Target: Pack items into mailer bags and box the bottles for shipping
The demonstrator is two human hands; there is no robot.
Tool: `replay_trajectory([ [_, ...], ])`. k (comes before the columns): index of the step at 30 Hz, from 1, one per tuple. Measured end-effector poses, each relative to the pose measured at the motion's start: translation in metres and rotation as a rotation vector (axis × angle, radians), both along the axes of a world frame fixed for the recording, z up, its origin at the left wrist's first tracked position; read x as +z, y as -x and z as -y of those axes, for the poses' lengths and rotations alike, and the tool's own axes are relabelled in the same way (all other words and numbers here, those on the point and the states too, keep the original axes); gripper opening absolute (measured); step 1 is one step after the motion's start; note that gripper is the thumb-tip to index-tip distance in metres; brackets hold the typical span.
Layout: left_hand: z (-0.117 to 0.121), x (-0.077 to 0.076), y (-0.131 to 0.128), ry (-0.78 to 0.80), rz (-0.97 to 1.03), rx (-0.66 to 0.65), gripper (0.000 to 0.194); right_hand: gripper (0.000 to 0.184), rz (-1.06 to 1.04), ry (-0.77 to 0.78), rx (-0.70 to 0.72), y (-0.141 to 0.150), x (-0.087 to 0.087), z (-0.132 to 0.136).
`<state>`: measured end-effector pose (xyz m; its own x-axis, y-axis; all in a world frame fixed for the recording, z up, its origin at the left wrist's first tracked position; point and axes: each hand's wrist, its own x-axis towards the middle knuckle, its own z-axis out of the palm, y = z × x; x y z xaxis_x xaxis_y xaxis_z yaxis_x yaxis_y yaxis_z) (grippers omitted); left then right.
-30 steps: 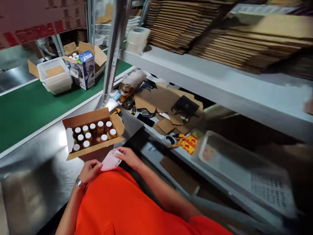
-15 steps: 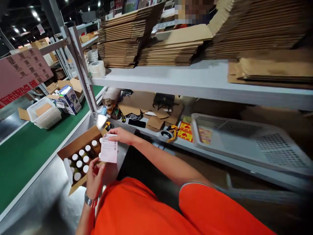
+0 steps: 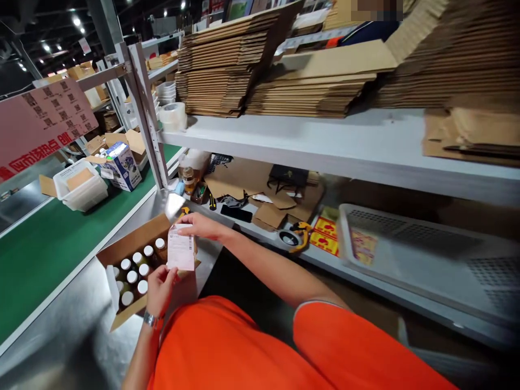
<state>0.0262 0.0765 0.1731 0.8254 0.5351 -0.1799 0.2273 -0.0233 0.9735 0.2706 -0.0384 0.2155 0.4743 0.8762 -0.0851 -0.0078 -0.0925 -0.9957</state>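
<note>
- White printed paper slip [image 3: 181, 251] is held upright between both hands, over the right end of an open brown cardboard box [image 3: 134, 246].
- Right hand [image 3: 202, 225] pinches the slip's top edge between fingers and thumb.
- Left hand [image 3: 161, 287], with a metal wristwatch [image 3: 151, 320] on its wrist, grips the slip's bottom edge.
- White-capped small bottles [image 3: 132, 269] stand in rows inside the box, which rests on a grey metal worktable [image 3: 69, 330].
- Flattened brown cardboard sheets [image 3: 227, 70] are stacked on the grey shelf [image 3: 325, 143] above.
</note>
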Motion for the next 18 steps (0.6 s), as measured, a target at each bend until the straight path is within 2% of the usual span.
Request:
replay_trajectory([
  [18, 0.009, -0.006, -0.013, 0.077, 0.029, -0.001, 0.055, 0.045, 0.003, 0.042, 0.002, -0.008, -0.004, 0.000],
])
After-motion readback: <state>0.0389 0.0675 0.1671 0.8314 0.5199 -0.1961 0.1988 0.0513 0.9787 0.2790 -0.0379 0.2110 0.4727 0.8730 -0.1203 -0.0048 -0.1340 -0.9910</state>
